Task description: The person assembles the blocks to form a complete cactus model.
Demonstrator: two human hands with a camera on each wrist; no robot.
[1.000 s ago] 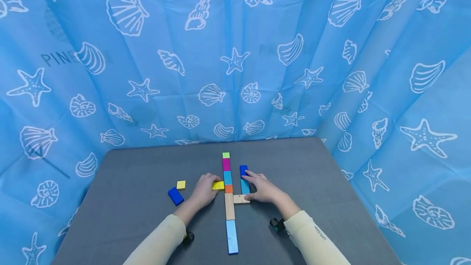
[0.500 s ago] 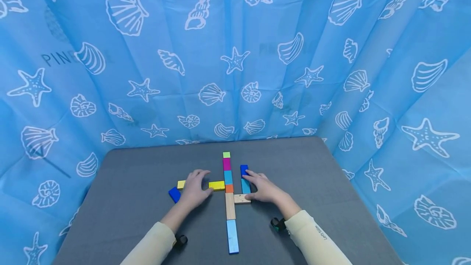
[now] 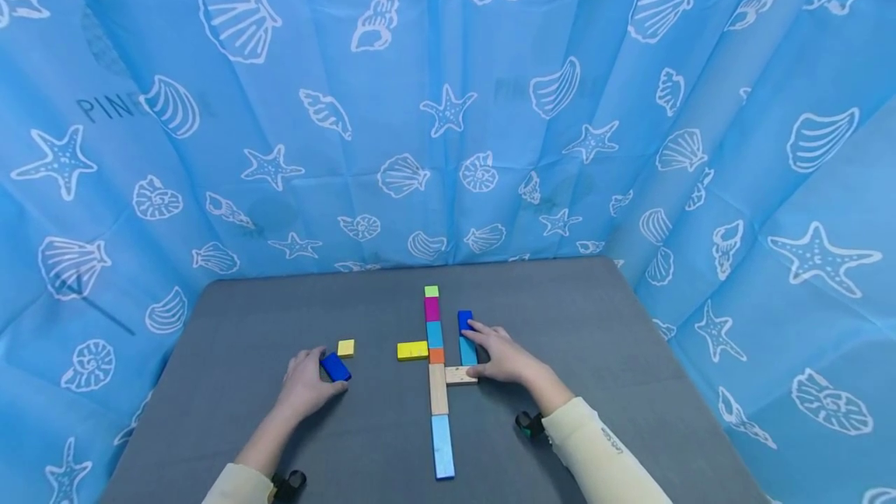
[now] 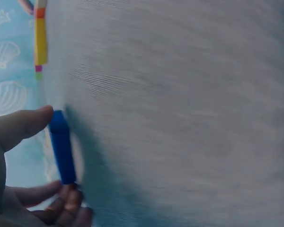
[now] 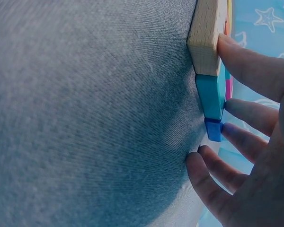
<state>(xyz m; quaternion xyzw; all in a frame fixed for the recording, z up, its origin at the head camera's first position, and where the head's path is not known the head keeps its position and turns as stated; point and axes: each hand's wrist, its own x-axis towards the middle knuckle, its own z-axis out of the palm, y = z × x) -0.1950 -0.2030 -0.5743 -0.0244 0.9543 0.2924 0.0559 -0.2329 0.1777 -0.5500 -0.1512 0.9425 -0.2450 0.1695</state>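
Observation:
At the left of the table my left hand (image 3: pixel 304 386) spans a dark blue block (image 3: pixel 336 367). In the left wrist view the thumb meets one end of that dark blue block (image 4: pixel 62 149), and fingers reach its other end. My right hand (image 3: pixel 509 358) rests on an L-shaped group. Its thumb touches a natural wood block (image 3: pixel 458 376), while spread fingertips lie at a teal block (image 5: pixel 210 97) and a small-looking blue block end (image 5: pixel 213 130). A yellow block (image 3: pixel 412 351) sits beside the central column, touching its orange block (image 3: pixel 436 355).
The column runs front to back: a light blue block (image 3: pixel 442 446), a wood block (image 3: pixel 438 390), orange, teal, magenta (image 3: pixel 432 309) and lime green (image 3: pixel 431 292). A pale yellow block (image 3: pixel 346 348) lies near the left hand. A blue shell-print curtain (image 3: pixel 448 177) backs the grey table (image 3: pixel 560 294).
My left hand has let go of the yellow block beside the column and moved left, to the dark blue block. The right hand keeps its place on the blocks.

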